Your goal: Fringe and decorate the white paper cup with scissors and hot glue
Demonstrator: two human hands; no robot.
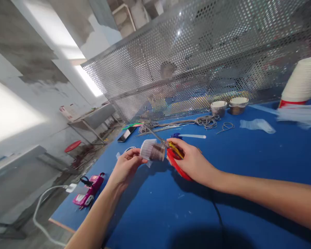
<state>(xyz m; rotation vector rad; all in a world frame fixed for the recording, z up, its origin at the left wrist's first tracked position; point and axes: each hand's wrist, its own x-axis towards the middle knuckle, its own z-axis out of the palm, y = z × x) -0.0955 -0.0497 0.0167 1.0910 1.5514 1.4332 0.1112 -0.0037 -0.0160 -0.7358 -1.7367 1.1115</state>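
Observation:
My left hand [128, 164] grips a small white paper cup [147, 149] by its wide end, the cup lying on its side in the air. Brown cord [158, 153] is wound round the narrower end of the cup. In my right hand [193, 157] is a pair of scissors [175, 162] with red and yellow handles, its fingers closed about them. The scissor blades point up and left, beside the cord-wound end; whether they touch the cord I cannot tell. Below both hands lies the blue tabletop [155, 204].
Grey cord bundles [207, 121] lie at the back beside a phone [126, 134]. Two cord-wrapped cups [237, 105] stand near the perforated metal screen [145, 79]. A stack of paper cups [302, 77] is at right, a glue stick [194, 136] at centre, a purple power strip [89, 190] at left.

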